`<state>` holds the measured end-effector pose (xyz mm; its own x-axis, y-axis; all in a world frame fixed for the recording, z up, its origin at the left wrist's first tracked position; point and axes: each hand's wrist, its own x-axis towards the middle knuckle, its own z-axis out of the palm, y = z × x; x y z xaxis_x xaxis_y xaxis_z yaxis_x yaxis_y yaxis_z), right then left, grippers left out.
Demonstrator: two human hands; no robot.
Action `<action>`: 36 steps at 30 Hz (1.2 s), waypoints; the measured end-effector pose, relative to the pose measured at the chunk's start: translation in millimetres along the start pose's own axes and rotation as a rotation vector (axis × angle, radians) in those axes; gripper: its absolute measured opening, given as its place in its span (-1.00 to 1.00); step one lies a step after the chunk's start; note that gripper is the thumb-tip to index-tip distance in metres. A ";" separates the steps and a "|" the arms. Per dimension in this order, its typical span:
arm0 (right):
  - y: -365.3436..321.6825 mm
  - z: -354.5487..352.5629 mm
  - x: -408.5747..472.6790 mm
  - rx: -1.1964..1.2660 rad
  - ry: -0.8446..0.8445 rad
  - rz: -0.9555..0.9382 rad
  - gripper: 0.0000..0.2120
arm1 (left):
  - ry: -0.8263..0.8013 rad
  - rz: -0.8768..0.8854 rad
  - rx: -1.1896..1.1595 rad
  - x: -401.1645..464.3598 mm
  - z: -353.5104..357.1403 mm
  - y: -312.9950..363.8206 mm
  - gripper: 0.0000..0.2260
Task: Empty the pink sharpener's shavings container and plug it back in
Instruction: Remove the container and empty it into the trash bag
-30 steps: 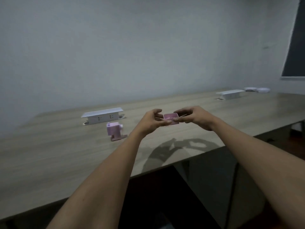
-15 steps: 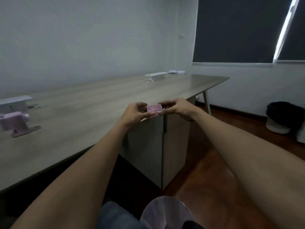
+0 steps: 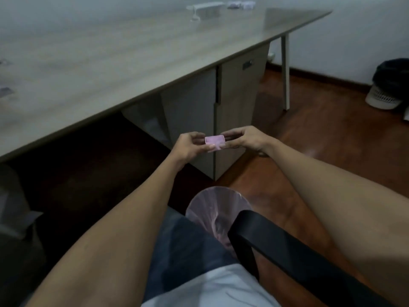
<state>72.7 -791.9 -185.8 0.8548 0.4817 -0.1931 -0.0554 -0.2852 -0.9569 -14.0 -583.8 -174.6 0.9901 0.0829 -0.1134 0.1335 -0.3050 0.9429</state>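
Two hands: both on pink shavings container (image 3: 214,141), pinched btwn them in mid-air
Left hand (image 3: 190,145): thumb + fingertips clamp container's left end
Right hand (image 3: 245,138): fingertips grip its right end
Container: small pink box, open side facing up toward cam, roughly level; contents too blurry to tell
Position: out in front of desk edge, over floor, in front of grey cabinet (image 3: 234,103) under desk
Below/nearer: round bin w/ pale pink liner (image 3: 218,207) on floor, just past person's knee; container sits farther out than bin in view, not clearly above it
Desk (image 3: 132,54): long wood-grain top, white pop-up socket box (image 3: 207,8) at far end
Far right: black-bagged white basket (image 3: 391,85) by wall
Foreground: black chair armrest (image 3: 287,247), blue trousers, pale shirt
Writing/brands: none readable, frame soft
Sharpener body: out of shot
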 end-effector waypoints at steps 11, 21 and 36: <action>101.2 22.4 -9.4 0.015 -0.189 0.389 -0.23 | -0.198 -0.390 -0.074 -3.5 43.0 -95.4 -0.30; 136.5 24.6 -22.9 0.183 -0.303 0.623 -0.55 | -0.340 -0.644 -0.130 -1.2 62.3 -117.1 -0.54; 144.4 21.9 -14.1 -0.086 -0.168 0.626 -0.51 | -0.265 -0.721 -0.125 11.5 75.5 -118.5 -0.29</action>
<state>41.3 -821.8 -326.0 0.5817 0.3233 -0.7464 -0.4693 -0.6160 -0.6327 -15.1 -618.2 -311.3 0.6398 -0.0146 -0.7684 0.7583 -0.1511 0.6342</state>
